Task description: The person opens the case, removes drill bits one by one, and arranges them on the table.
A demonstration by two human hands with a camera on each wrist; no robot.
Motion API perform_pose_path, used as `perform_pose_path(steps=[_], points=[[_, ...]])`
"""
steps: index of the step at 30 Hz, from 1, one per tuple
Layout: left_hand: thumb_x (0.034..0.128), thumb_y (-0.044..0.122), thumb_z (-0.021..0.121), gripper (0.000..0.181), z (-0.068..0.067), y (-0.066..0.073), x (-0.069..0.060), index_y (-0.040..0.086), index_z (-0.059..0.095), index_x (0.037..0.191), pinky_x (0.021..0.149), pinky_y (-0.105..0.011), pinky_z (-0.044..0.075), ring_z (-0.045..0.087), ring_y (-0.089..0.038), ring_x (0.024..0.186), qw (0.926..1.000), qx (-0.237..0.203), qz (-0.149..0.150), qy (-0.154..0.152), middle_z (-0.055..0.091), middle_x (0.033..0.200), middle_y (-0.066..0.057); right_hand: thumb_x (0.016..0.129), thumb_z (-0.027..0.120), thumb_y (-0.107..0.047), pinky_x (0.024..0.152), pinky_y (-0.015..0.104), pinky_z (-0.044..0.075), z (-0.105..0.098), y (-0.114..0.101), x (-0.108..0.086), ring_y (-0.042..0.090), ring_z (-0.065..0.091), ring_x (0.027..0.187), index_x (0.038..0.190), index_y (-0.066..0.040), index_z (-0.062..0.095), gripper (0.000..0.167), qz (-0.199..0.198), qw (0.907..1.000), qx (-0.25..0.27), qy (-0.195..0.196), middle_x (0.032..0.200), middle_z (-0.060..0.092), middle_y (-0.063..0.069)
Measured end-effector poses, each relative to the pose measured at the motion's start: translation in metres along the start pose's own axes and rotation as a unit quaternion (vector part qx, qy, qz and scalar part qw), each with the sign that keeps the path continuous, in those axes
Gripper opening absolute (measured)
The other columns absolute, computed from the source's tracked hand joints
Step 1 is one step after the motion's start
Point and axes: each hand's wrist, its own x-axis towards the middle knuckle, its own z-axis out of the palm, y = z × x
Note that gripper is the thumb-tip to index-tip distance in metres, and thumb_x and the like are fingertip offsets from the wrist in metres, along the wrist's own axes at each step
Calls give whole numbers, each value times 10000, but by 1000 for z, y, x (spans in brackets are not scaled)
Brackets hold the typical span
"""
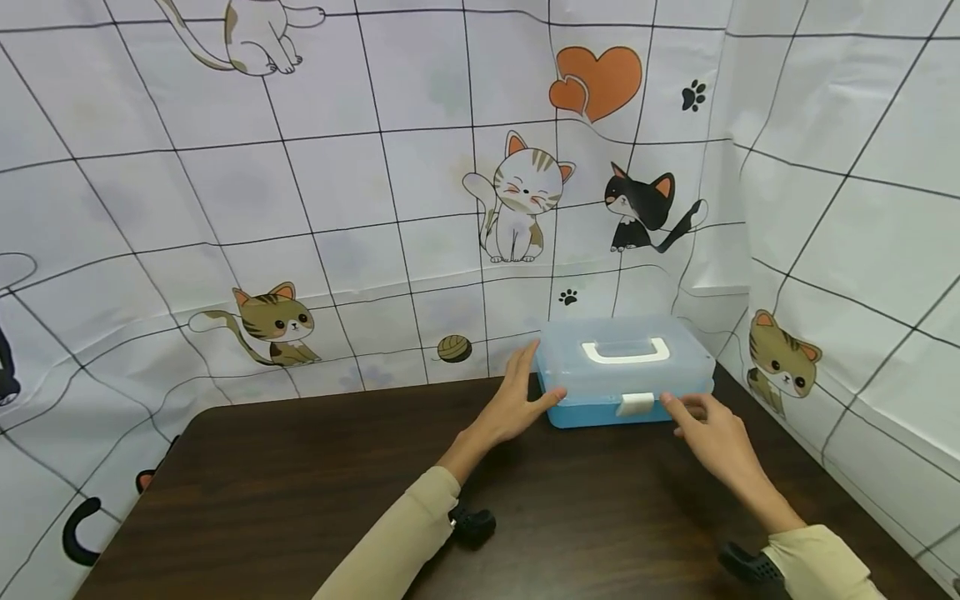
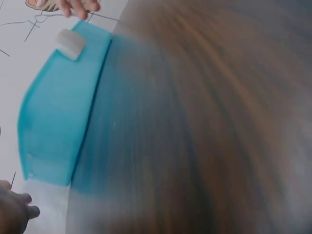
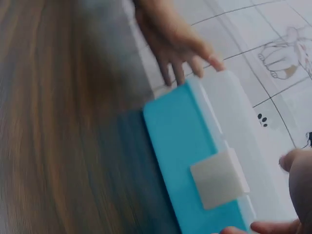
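A plastic storage box [image 1: 626, 375] with a blue base, a translucent lid, a white carrying handle [image 1: 626, 351] and a white front latch [image 1: 635, 404] sits at the back right of the table. My left hand [image 1: 519, 392] is at the box's left end, fingers spread and fairly straight, the thumb near the front left corner. At the right front, my right hand [image 1: 712, 433] has its thumb and fingers close to the corner, right of the latch. In the right wrist view the latch [image 3: 219, 179] lies flat against the box front. Whether the fingertips touch the box is hard to tell.
The dark wooden table [image 1: 300, 483] runs to the left and front of the box. A white cloth with cat prints [image 1: 517, 200] hangs directly behind it, and another cloth side [image 1: 862, 250] stands close on the right.
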Motion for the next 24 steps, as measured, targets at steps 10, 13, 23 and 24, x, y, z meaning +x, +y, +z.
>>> perform_pose_path(steps=[10, 13, 23, 24], points=[[924, 558, 698, 974, 15, -1, 14, 396, 60, 1641, 1109, -676, 283, 72, -253, 1530, 9967, -653, 473, 51, 27, 1695, -83, 1006, 447, -669, 894, 425, 572, 13, 1, 10, 302, 680, 1088, 1490, 149, 330, 958, 1448, 9442, 2583, -1443, 1331, 604, 268], [932, 493, 722, 936, 13, 0, 15, 415, 109, 1635, 1111, -678, 278, 74, -251, 1531, 9969, -610, 485, 56, 34, 1697, -81, 1019, 422, -664, 938, 431, 544, 17, 1, 14, 297, 646, 1156, 1522, 136, 277, 956, 1614, 9221, 3038, -1773, 1390, 563, 263], [949, 467, 713, 905, 10, 2, 12, 414, 124, 1634, 1131, -666, 249, 63, -238, 1532, 9976, -546, 404, -108, 22, 1699, -96, 1037, 350, -665, 905, 377, 529, 33, 5, 24, 267, 616, 1198, 1549, 112, 227, 939, 1670, 8892, 3769, -1985, 1473, 483, 258], [950, 469, 711, 905, 10, 1, 12, 413, 122, 1634, 1134, -662, 248, 64, -238, 1532, 9977, -538, 395, -123, 22, 1698, -98, 1039, 349, -662, 911, 374, 525, 35, 6, 24, 264, 613, 1202, 1553, 116, 206, 943, 1674, 8869, 3819, -1990, 1481, 471, 262]])
